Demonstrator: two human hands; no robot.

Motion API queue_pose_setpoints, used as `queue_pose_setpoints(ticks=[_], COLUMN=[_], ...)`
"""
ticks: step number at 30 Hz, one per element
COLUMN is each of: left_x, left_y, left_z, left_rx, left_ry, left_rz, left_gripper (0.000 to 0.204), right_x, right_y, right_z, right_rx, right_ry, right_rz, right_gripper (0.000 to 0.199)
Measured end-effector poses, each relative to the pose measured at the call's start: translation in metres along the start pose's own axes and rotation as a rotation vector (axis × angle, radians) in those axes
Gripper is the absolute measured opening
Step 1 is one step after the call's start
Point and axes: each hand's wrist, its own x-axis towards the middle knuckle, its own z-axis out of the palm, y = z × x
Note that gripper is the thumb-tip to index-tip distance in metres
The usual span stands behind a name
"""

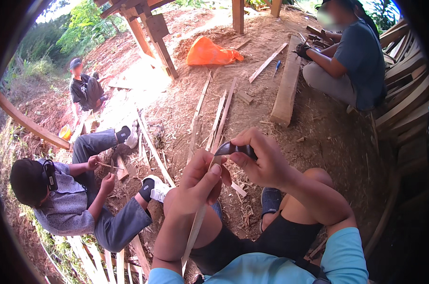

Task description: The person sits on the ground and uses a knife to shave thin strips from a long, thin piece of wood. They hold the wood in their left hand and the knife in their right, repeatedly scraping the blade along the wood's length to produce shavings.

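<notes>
Just above my knees, my two hands meet in the middle of the view. My right hand (267, 163) is closed round the dark handle of a small curved knife (227, 148), whose blade points left toward my other hand. Pinched between thumb and fingers of my left hand (199, 182) is a thin pale wooden strip (194, 232). The strip runs down beside my left forearm to the lower edge. Its upper end is at the knife blade; whether the edge touches it I cannot tell.
On the left sits a co-worker (67, 199) holding a thin stick and a blade. Another person (352, 57) sits at the right by a thick plank (286, 92). Long strips (219, 118) and an orange bag (209, 52) lie on the dirt ahead. Stacked timber (408, 90) lines the right.
</notes>
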Motion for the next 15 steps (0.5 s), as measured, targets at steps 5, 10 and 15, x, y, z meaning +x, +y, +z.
queue_pose_setpoints(ticks=[5,10,15], left_x=[0.0,0.013,0.023], left_y=[-0.001,-0.006,-0.01], left_z=[0.003,0.002,0.0], left_rx=[0.062,0.129,0.134], left_ry=[0.005,0.141,0.183], left_rz=[0.029,-0.011,-0.017], left_gripper=[0.02,0.02,0.022], right_x=[0.0,0.006,0.008], right_y=[-0.003,0.002,0.008], right_z=[-0.004,-0.001,0.004], right_rx=[-0.084,-0.216,-0.238], right_ry=[0.0,0.092,0.136], right_rz=[0.007,0.123,0.203], right_gripper=[0.018,0.016,0.017])
